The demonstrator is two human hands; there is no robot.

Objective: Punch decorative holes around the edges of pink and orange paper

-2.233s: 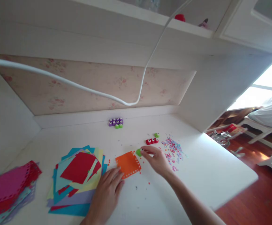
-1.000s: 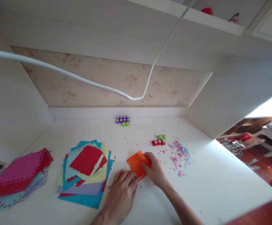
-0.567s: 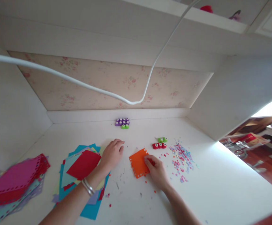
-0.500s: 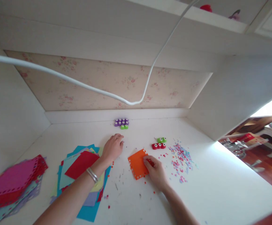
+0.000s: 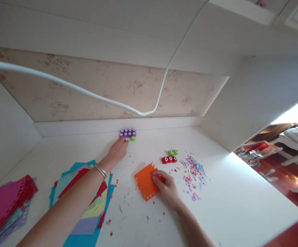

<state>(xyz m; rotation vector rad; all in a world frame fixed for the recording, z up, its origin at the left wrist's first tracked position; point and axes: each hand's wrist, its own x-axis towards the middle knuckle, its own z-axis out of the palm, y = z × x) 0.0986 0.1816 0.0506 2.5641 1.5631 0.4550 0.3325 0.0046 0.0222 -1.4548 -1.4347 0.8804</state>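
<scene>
My left hand (image 5: 118, 149) reaches to the back of the table, its fingers closed around a small green craft punch (image 5: 127, 143) that is mostly hidden by them. Right by the fingertips stand another green punch (image 5: 133, 138) and several purple craft punches (image 5: 129, 134) in two rows. My right hand (image 5: 167, 187) pinches the right side of an orange sheet of paper (image 5: 146, 181), which has small shapes cut along its edges. Behind that hand, red craft punches (image 5: 170, 160) stand in a row with two green punches (image 5: 173, 152).
Coloured sheets (image 5: 87, 219) lie stacked under my left forearm. Punched sheets (image 5: 5, 199) are piled at the far left. Paper confetti (image 5: 194, 171) is scattered on the right. A white cable (image 5: 100, 97) hangs across the view, below an overhead shelf.
My left hand has moved forward and slightly left to the punches at the back and closed on one green punch. My right hand keeps hold of the orange paper; the view has shifted slightly.
</scene>
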